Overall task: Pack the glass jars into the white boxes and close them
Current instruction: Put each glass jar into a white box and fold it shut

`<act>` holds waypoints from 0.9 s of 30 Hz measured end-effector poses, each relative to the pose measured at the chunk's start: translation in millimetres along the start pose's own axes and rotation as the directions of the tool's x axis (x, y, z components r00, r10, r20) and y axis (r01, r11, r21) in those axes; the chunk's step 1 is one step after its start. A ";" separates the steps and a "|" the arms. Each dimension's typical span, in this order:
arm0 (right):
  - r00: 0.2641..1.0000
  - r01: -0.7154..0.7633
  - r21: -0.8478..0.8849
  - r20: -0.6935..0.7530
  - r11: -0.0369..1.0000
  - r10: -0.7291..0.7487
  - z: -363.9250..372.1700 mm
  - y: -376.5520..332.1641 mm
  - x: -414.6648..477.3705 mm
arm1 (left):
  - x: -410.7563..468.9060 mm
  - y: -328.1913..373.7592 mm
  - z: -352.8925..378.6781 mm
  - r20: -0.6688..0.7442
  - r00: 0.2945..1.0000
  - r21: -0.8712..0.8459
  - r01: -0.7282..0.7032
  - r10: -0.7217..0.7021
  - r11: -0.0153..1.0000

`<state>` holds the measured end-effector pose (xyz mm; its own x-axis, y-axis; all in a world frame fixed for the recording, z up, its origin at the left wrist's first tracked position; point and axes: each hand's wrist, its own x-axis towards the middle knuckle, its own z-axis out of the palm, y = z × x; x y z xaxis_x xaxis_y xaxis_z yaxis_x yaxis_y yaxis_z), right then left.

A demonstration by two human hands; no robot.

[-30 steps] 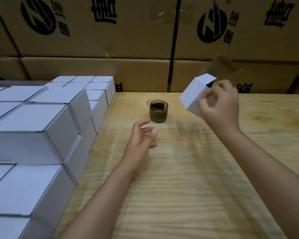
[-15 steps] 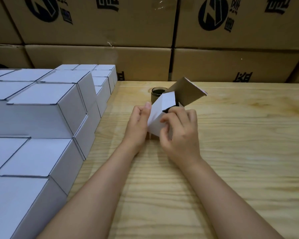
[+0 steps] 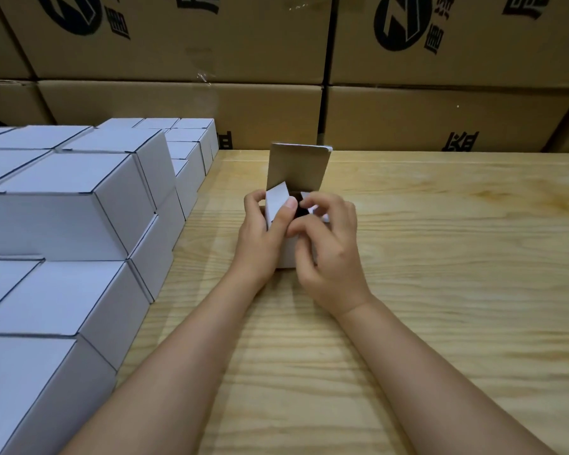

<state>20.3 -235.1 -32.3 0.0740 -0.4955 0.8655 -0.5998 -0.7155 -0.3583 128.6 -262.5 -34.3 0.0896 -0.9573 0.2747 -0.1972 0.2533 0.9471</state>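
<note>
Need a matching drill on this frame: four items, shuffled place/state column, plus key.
Items
1. open white box
2. stacked white boxes
3. brown cartons
4. left hand

Place or state
A. stacked behind the table, black print on them
B. closed, piled on the table's left side
C. lid standing upright, brown inside showing
D. thumb lying on a side flap

Pairs: 1-C, 2-B, 3-A, 4-D

Dim warm light, wide-angle edge distortion
</note>
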 end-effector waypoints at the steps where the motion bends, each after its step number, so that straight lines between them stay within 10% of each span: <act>1: 0.997 -0.067 0.026 -0.035 0.997 0.068 -0.2 -0.1 0.2 | -0.2 -0.4 0.5 0.017 1.000 0.020 0.006 -0.007 1.000; 9: 0.847 -0.509 0.379 0.059 0.773 0.528 -5.2 7.5 7.5 | -1.2 -1.8 1.6 0.114 0.993 0.016 0.023 -0.025 1.000; 21: 0.768 -0.561 0.434 -0.044 0.705 0.639 -7.8 29.0 14.6 | -1.3 0.0 1.7 0.134 0.990 0.007 0.033 -0.033 0.999; 27: 0.732 -0.646 0.449 0.135 0.618 0.668 -6.2 36.8 12.6 | -1.4 -1.0 2.3 0.129 0.991 0.026 0.037 -0.040 0.999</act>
<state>-5.8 -264.7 -32.4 -0.2384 -0.9070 0.3471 -0.0607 -0.3428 -0.9375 126.5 -261.7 -36.0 -0.0298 -0.9766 0.2131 -0.2189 0.2144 0.9519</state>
